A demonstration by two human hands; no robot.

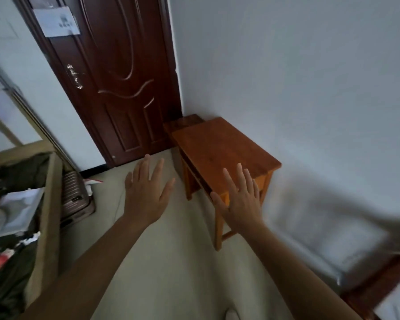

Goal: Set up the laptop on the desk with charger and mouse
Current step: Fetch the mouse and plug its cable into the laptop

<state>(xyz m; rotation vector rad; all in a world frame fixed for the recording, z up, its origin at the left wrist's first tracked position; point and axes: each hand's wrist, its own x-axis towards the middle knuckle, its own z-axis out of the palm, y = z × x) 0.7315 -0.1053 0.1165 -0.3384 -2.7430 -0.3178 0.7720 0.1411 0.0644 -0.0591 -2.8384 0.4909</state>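
Left hand [146, 195] & right hand [240, 199] spread flat, empty, above floor near the small orange-brown wooden surface [219, 146], which is bare. Laptop, charger, mouse not visible; best fetch laptop first w/ both hands.

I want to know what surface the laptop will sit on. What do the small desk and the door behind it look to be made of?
The small desk looks like orange-brown wood with a smooth, slightly glossy varnish; faint grain lines run along its top. The door appears to be dark reddish-brown wood or wood veneer with carved curved panels and a soft sheen; which one cannot be told from here.
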